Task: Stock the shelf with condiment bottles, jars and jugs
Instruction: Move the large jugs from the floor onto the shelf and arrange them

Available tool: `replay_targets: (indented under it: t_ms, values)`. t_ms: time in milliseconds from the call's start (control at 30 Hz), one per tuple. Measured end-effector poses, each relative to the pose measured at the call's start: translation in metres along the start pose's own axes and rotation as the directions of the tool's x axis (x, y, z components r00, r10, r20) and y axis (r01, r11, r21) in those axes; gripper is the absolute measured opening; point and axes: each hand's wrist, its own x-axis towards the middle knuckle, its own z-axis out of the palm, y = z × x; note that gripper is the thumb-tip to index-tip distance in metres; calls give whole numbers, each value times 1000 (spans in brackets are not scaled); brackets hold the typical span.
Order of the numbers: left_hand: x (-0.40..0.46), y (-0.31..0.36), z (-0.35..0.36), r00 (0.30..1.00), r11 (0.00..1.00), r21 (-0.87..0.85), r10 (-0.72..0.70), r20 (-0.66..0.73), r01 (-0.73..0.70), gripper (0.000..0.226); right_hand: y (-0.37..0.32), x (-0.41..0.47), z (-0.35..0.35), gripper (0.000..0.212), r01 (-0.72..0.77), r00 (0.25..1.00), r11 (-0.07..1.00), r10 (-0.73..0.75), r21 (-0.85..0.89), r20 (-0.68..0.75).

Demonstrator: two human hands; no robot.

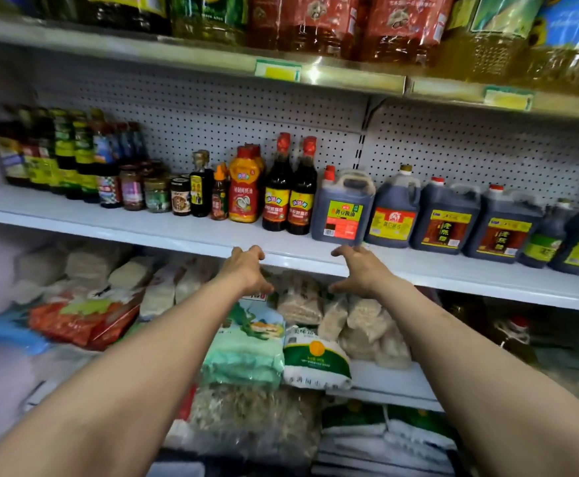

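Fingers (258, 253) of both hands curled, empty, near shelf (143, 232)

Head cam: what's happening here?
A person is stocking a store shelf of sauces. Both hands are empty: the left hand and right hand reach toward the shelf's front edge, fingers loosely curled, below two dark bottles and a jug. Nothing is being held at this moment.

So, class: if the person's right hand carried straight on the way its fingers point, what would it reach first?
Probably the dark jug with the green and yellow label, standing just beyond the right hand on the white shelf; depth is hard to judge.
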Motion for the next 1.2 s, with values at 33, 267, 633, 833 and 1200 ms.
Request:
replay_targets:
  t_ms: [33, 267, 633, 833, 1200]
  values:
    - [-6, -12, -1, 1000, 1000, 10, 15, 16, -15, 75, -12, -9, 6, 82, -17, 1000, 1000, 17, 2, 5]
    - [-59, -105, 4, 988, 996, 55, 66, 139, -74, 81, -93, -77, 72, 87, -163, 983, 983, 169, -80, 71]
    - [-161, -229, 78, 925, 997, 72, -44, 376, 18, 74, -140, -176, 208, 74, -267, 904, 964, 253, -6, 346]
    - [-205, -278, 125, 877, 986, 92, -165, 452, 138, 76, -133, -206, 283, 68, -279, 853, 960, 251, -6, 458]
    - [-277, -367, 293, 796, 948, 91, -305, 522, 304, 61, -95, -309, 486, 54, -463, 704, 875, 267, 141, 658]
